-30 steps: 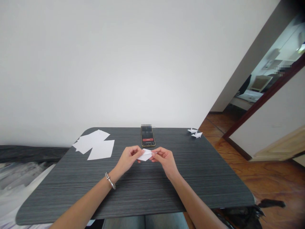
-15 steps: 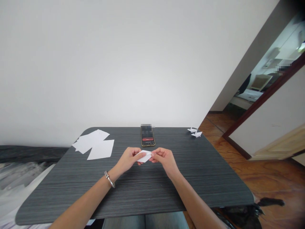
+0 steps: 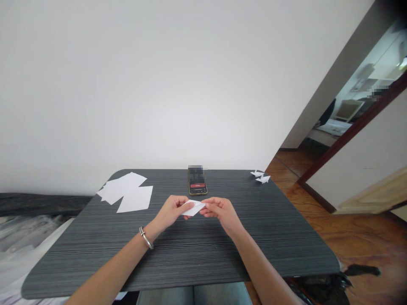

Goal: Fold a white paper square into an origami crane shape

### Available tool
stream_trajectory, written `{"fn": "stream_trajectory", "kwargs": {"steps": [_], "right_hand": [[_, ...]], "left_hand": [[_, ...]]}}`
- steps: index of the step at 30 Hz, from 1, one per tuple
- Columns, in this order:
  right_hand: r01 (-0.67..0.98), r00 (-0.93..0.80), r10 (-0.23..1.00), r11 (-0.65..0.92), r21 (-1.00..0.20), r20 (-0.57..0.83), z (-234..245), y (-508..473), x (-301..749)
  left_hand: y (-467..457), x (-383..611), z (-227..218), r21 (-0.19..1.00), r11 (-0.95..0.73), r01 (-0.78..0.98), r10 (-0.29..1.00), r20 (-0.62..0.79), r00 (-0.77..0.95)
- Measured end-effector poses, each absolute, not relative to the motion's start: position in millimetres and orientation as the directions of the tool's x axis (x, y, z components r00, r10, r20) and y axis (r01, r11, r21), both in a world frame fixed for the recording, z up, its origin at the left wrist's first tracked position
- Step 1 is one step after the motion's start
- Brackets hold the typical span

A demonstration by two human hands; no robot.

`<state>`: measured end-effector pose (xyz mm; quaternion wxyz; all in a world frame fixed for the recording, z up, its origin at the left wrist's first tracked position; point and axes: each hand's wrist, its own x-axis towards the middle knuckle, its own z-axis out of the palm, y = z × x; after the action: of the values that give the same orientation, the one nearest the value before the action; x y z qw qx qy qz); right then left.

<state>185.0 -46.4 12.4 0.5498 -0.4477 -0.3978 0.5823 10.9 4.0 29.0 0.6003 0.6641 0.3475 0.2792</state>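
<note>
A small folded white paper point(image 3: 193, 207), roughly diamond-shaped, is held between my two hands above the middle of the table. My left hand point(image 3: 174, 210) pinches its left side, thumb on top and fingers underneath. At the right tip, my right hand point(image 3: 221, 213) grips the paper between thumb and fingers. Part of the folds is hidden by the fingers. A silver bracelet point(image 3: 146, 238) circles my left wrist. Just beyond the hands, a phone point(image 3: 197, 186) with a lit screen stands on the table.
Several white paper sheets point(image 3: 135, 199) lie overlapping on the dark table point(image 3: 190, 258) at the left. Two folded paper cranes point(image 3: 263, 179) sit near the far right corner. A white wall point(image 3: 197, 84) rises behind the table; a black plastic bag point(image 3: 333, 288) lies on the floor at right.
My right thumb and fingers have shifted slightly at the paper's right tip, which now shows more pointed. The left hand keeps nearly the same hold.
</note>
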Motion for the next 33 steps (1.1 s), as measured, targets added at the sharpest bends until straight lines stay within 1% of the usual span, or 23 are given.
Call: {"fn": "stream_trajectory", "kwargs": {"steps": [6,12,18,29,33], "right_hand": [[-0.328,0.015,0.998,-0.046,-0.943,-0.053,13,-46,185],[-0.267,0.042,0.999,-0.018,-0.964,-0.03,7,-43,180],[-0.259,0.052,0.997,-0.041,-0.965,-0.057,2,-42,180],[-0.2,0.025,0.998,-0.054,-0.978,-0.06,3,-43,179],[-0.215,0.017,0.998,-0.055,-0.975,-0.06,2,-43,179]], "left_hand": [[5,10,24,0.984,-0.102,0.148,0.817,-0.002,0.576],[0,13,28,0.949,-0.232,0.214,0.825,0.075,0.561],[-2,14,32,0.907,-0.297,0.297,0.818,0.082,0.57],[-1,14,27,0.898,-0.278,0.342,0.801,0.02,0.598],[-1,14,29,0.906,-0.271,0.325,0.793,0.019,0.609]]}}
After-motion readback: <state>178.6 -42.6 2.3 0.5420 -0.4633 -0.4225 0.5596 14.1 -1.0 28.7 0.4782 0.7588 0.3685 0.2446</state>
